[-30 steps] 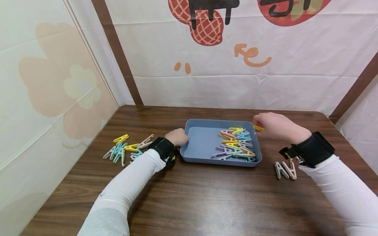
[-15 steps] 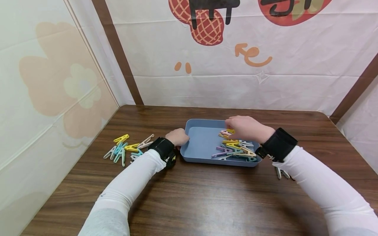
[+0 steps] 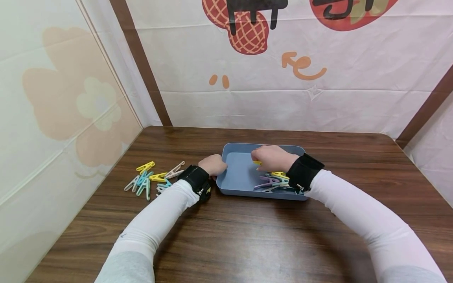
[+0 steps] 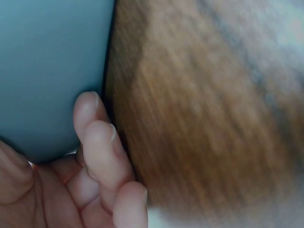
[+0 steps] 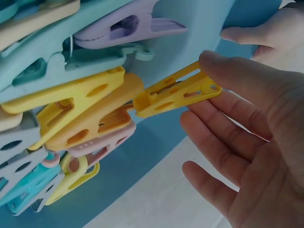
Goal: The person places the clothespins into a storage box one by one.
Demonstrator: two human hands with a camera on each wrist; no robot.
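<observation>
A yellow clothespin is pinched between the thumb and fingertips of my right hand, over the middle of a blue-grey tray. The pin's free end points at a pile of clothespins in the tray, among them a purple clothespin and an orange clothespin. In the head view the right hand and wrist hide part of that pile. My left hand grips the tray's left wall. Its curled fingers lie against the outer side in the left wrist view.
Left of the tray, a loose group of clothespins lies on the wooden table, including a yellow clothespin and a pale pink one. A printed cloth wall stands behind the table.
My right hand has moved left from beyond the tray's right edge to over its middle, carrying the yellow clothespin. The right forearm now covers the two clothespins on the right. The left hand stays put.
</observation>
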